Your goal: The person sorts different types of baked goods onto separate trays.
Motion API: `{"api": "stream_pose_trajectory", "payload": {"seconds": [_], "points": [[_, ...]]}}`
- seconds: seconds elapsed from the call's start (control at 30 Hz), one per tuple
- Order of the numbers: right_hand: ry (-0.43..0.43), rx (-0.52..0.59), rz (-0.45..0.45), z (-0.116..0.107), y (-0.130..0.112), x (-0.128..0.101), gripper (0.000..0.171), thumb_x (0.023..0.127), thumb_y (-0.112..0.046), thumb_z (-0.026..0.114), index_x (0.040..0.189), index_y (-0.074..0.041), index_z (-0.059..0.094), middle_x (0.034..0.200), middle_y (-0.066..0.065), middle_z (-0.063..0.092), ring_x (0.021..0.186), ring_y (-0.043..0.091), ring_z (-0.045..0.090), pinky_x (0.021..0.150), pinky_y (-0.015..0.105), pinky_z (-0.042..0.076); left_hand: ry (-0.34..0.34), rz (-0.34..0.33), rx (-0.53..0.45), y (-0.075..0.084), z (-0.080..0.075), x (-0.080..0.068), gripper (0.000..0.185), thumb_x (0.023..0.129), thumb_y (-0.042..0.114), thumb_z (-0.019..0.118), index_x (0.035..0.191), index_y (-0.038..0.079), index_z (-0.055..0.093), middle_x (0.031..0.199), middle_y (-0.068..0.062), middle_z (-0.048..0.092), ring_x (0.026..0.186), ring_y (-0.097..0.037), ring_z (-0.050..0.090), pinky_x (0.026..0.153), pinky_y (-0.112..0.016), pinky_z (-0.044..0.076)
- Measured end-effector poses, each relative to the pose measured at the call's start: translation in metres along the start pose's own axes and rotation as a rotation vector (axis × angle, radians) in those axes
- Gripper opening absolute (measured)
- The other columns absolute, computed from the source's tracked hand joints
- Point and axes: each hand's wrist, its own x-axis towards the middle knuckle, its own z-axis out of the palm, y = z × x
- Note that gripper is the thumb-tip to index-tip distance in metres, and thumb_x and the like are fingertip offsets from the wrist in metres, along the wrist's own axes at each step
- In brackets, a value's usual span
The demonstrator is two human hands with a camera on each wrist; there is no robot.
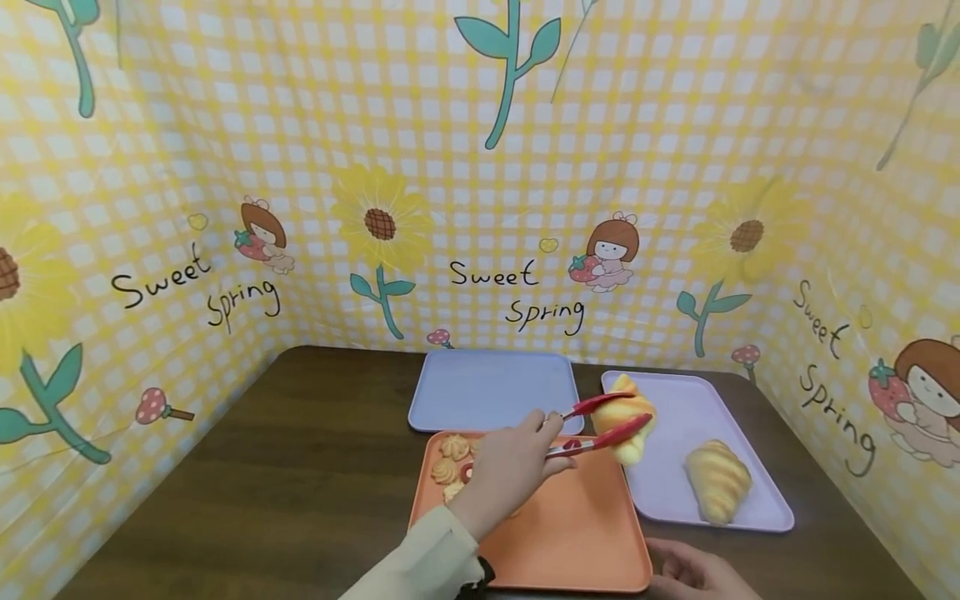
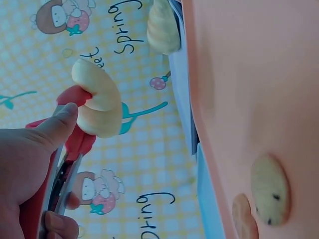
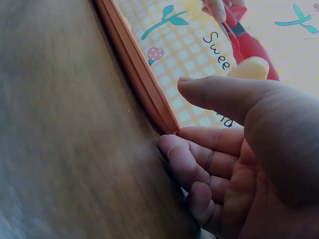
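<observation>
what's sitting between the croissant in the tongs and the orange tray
Nothing visible. The left hand grips the red tongs, which hold the croissant in the air by the orange tray; the tray's right half is bare, with cookies only at its left.

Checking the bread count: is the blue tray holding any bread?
No, the blue tray is bare; one croissant lies on the lilac tray.

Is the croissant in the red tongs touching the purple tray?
Apart. The head view shows the croissant clamped in the tongs, lifted over the purple tray's edge.
</observation>
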Motion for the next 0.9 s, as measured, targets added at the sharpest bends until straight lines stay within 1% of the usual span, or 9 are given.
{"api": "stream_pose_trajectory", "payload": {"seconds": [0.07,0.2,0.3,0.4,0.53,0.63,0.73,0.87,0.9], "points": [[-0.015,0.023,0.027,-0.001,0.000,0.000,0.055,0.099,-0.018,0.061,0.134,0.020,0.043,0.082,-0.005,0.059,0.066,0.004,0.056,0.057,0.025,0.046,0.001,-0.006,-0.011,0.002,0.005,0.005,0.052,0.085,0.064,0.061,0.112,0.020,0.059,0.082,0.006,0.049,0.042,-0.006,0.015,0.039,-0.019,0.012],[-0.018,0.048,0.078,-0.003,0.000,0.000,0.057,0.098,-0.021,0.063,0.135,0.018,0.045,0.083,0.001,0.058,0.066,0.007,0.055,0.057,0.025,0.046,0.034,0.001,-0.006,0.007,0.012,0.017,0.050,0.084,0.066,0.062,0.103,0.020,0.054,0.076,0.006,0.041,0.042,-0.007,0.014,0.039,-0.019,0.011],[-0.012,0.034,0.058,-0.003,0.001,0.000,0.055,0.098,-0.019,0.064,0.134,0.018,0.046,0.083,-0.001,0.057,0.066,0.005,0.055,0.057,0.025,0.045,0.057,0.007,0.015,0.011,0.017,0.025,0.051,0.083,0.068,0.060,0.100,0.020,0.054,0.076,0.007,0.041,0.042,-0.007,0.017,0.039,-0.019,0.012],[-0.012,0.018,0.021,-0.002,0.002,-0.002,0.053,0.098,-0.017,0.063,0.133,0.020,0.045,0.082,-0.005,0.057,0.066,0.004,0.054,0.057,0.024,0.045,0.054,0.000,0.004,0.014,0.023,0.031,0.050,0.083,0.067,0.061,0.102,0.020,0.056,0.077,0.007,0.044,0.041,-0.007,0.020,0.038,-0.019,0.014],[-0.013,0.019,0.022,-0.003,0.002,-0.002,0.054,0.098,-0.017,0.062,0.133,0.020,0.044,0.081,-0.006,0.057,0.065,0.004,0.054,0.057,0.024,0.045,0.009,-0.020,-0.053,0.017,0.033,0.041,0.050,0.084,0.064,0.064,0.107,0.020,0.058,0.082,0.006,0.051,0.040,-0.007,0.027,0.037,-0.020,0.019],[-0.021,0.024,0.038,-0.004,0.000,-0.002,0.056,0.099,-0.019,0.062,0.135,0.019,0.044,0.082,-0.004,0.057,0.065,0.005,0.055,0.056,0.025,0.046,-0.047,-0.031,-0.094,0.020,0.041,0.048,0.051,0.085,0.063,0.062,0.113,0.020,0.059,0.089,0.005,0.056,0.042,-0.007,0.033,0.037,-0.020,0.023],[-0.029,0.027,0.037,-0.004,-0.001,-0.001,0.056,0.099,-0.020,0.062,0.136,0.018,0.044,0.081,-0.004,0.057,0.065,0.005,0.055,0.056,0.025,0.045,-0.093,-0.036,-0.122,0.022,0.049,0.052,0.053,0.087,0.062,0.061,0.119,0.021,0.059,0.093,0.004,0.058,0.044,-0.007,0.036,0.038,-0.020,0.026],[-0.027,0.010,-0.006,-0.002,0.001,-0.001,0.053,0.099,-0.016,0.061,0.134,0.019,0.044,0.080,-0.007,0.057,0.065,0.003,0.054,0.055,0.025,0.046,-0.115,-0.042,-0.138,0.026,0.059,0.056,0.053,0.088,0.061,0.062,0.123,0.022,0.059,0.092,0.005,0.057,0.044,-0.008,0.036,0.039,-0.020,0.028],[-0.026,0.010,-0.003,-0.002,0.001,-0.002,0.052,0.099,-0.016,0.061,0.134,0.019,0.044,0.080,-0.007,0.056,0.065,0.003,0.054,0.055,0.025,0.045,-0.115,-0.044,-0.135,0.027,0.062,0.057,0.053,0.088,0.061,0.063,0.123,0.022,0.059,0.091,0.005,0.056,0.044,-0.008,0.037,0.038,-0.021,0.028]]}}
